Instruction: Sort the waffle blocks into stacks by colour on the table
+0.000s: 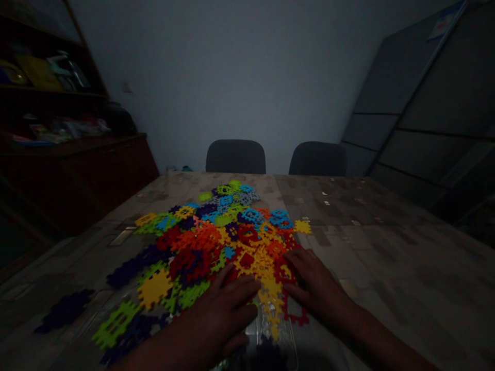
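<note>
A heap of flat, toothed plastic building pieces [216, 237] in orange, red, yellow, green, blue and purple covers the near middle of the table [386, 247]. My left hand [226, 309] lies flat on the near edge of the heap with its fingers stretched toward yellow and red pieces [266, 278]. My right hand [315, 286] rests palm down just right of it, fingers spread and touching the red and yellow pieces. Neither hand grips a piece. The room is dim.
Two dark chairs [235, 156] [317, 158] stand at the table's far side. A dark wooden cabinet with cluttered shelves [58, 134] lines the left wall. Grey panels [425, 103] lean at the right. Loose purple pieces [64, 312] lie at the near left.
</note>
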`<state>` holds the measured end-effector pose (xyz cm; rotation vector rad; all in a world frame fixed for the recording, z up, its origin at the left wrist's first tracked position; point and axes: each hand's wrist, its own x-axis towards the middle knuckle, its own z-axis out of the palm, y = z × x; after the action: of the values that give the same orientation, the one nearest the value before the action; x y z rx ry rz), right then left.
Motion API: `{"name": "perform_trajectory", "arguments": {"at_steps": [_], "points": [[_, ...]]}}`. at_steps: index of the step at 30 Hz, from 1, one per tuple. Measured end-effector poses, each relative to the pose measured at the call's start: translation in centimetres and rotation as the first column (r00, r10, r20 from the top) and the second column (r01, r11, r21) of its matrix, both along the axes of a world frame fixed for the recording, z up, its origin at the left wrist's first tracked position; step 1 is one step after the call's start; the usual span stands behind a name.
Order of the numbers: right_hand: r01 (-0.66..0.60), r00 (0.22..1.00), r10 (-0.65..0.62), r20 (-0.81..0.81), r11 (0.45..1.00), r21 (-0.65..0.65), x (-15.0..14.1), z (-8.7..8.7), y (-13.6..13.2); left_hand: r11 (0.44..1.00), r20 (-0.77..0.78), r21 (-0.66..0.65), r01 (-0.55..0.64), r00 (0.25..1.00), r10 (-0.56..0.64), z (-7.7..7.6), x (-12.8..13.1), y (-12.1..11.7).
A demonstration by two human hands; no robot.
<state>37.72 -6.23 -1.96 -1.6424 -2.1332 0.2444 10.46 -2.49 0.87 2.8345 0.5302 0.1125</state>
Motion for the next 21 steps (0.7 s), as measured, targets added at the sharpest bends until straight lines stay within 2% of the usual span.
{"name": "perform_trajectory", "arguments": {"at_steps": [3, 7, 11, 13, 18, 21], "points": [[-0.004, 0.999, 0.003, 0.054, 1.000, 0.019, -0.2, 0.1, 0.2, 1.000, 0.027, 0.024, -0.002, 1.000, 0.001, 0.2, 0.1, -0.1], [0.045, 0.997, -0.049, 0.060, 0.996, 0.073, 0.1, 1.9, -0.7, 1.000, 0.040, 0.011, 0.026, 0.999, -0.027, 0.8, 0.2, -0.3], [0.121, 0.989, -0.114, 0.095, 0.990, -0.077, 0.5, 4.3, -2.4, 0.996, 0.053, -0.076, 0.047, 0.998, -0.043, 1.4, 0.7, -0.3], [0.158, 0.979, -0.136, 0.149, 0.977, -0.143, 0.6, 4.8, -3.2, 0.994, 0.063, -0.098, 0.044, 0.997, -0.038, 1.4, 1.3, -0.2], [0.243, 0.938, -0.146, 0.315, 0.925, -0.293, 1.6, 3.6, -4.5, 0.999, 0.058, -0.034, -0.009, 0.998, 0.011, 0.9, 4.3, 0.5], [0.226, 0.947, -0.139, 0.288, 0.929, -0.293, 2.9, 2.4, -4.8, 1.000, 0.000, 0.003, -0.016, 1.000, 0.016, 0.8, 6.5, 0.5]]}}
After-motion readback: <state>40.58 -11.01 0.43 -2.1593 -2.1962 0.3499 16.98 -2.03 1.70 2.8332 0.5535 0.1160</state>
